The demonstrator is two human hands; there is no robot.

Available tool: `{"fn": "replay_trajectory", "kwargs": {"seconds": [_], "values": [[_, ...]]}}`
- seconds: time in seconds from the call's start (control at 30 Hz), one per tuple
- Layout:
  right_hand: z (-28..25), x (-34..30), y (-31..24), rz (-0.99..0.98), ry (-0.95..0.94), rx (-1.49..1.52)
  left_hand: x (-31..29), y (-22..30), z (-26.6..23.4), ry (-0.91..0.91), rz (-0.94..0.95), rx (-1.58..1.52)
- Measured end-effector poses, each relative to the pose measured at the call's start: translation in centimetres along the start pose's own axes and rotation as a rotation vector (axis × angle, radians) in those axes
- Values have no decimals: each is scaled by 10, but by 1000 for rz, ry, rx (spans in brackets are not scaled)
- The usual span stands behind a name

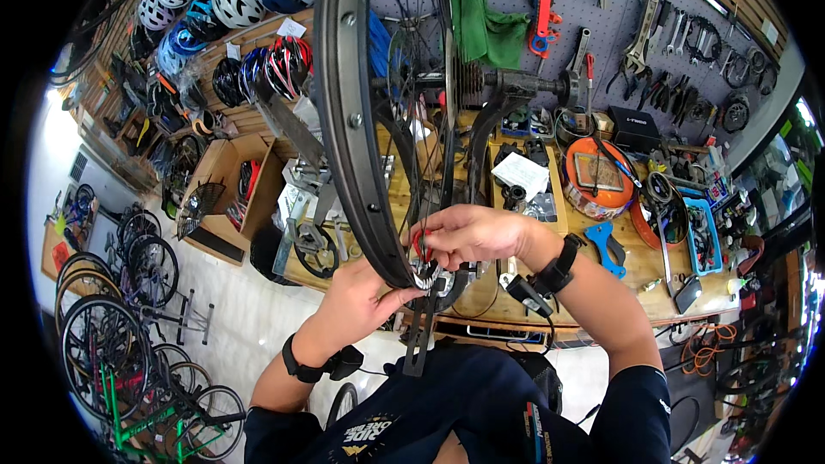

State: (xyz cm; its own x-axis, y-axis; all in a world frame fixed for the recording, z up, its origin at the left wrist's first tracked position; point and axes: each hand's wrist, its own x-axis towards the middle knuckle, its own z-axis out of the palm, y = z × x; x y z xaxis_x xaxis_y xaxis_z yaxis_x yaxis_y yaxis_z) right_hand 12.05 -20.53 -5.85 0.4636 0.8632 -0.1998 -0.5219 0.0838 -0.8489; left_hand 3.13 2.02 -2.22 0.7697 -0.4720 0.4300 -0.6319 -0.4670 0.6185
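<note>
A bicycle wheel stands upright before me in a black truing stand (pixel 491 125), its dark bare rim (pixel 338 112) curving down toward my hands. Sprockets (pixel 469 82) show at the hub, right of the spokes. My right hand (pixel 481 234) is closed in a pinch on a small red spoke wrench (pixel 420 243), held among the spokes just above the rim's lowest part. Against the outside of that lower rim, my left hand (pixel 357 296) grips with the thumb stretched along it; its fingertips are partly hidden. A slotted metal bar (pixel 416 348) hangs below the hands.
Behind the wheel runs a wooden workbench (pixel 550 292) bearing a blue tape-dispenser-like tool (pixel 607 249), an orange round container (pixel 593 180) and a blue basket (pixel 703 236). Tools and a green cloth (pixel 485 17) hang on the pegboard. At left are a cardboard box (pixel 228 193), helmets (pixel 236 0) and parked bicycles (pixel 112 335).
</note>
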Motion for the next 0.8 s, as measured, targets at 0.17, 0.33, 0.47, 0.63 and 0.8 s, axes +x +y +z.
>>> {"fn": "replay_trajectory", "kwargs": {"seconds": [0.17, 0.33, 0.47, 0.63, 0.8], "values": [[-6, 5, 7, -90, 43, -259, -1, -3, -5, -94, -8, 22], [13, 19, 10, -192, 430, -874, 2, 1, -4, -26, -41, -51], [40, 21, 9, -151, 732, -1219, -7, -11, 3, -14, -42, -16], [38, 25, 14, -231, 829, -1209, -5, -9, 1, -11, 12, 2], [25, 39, 18, -198, 595, -952, -3, -3, -4, 1, 49, 31]]}}
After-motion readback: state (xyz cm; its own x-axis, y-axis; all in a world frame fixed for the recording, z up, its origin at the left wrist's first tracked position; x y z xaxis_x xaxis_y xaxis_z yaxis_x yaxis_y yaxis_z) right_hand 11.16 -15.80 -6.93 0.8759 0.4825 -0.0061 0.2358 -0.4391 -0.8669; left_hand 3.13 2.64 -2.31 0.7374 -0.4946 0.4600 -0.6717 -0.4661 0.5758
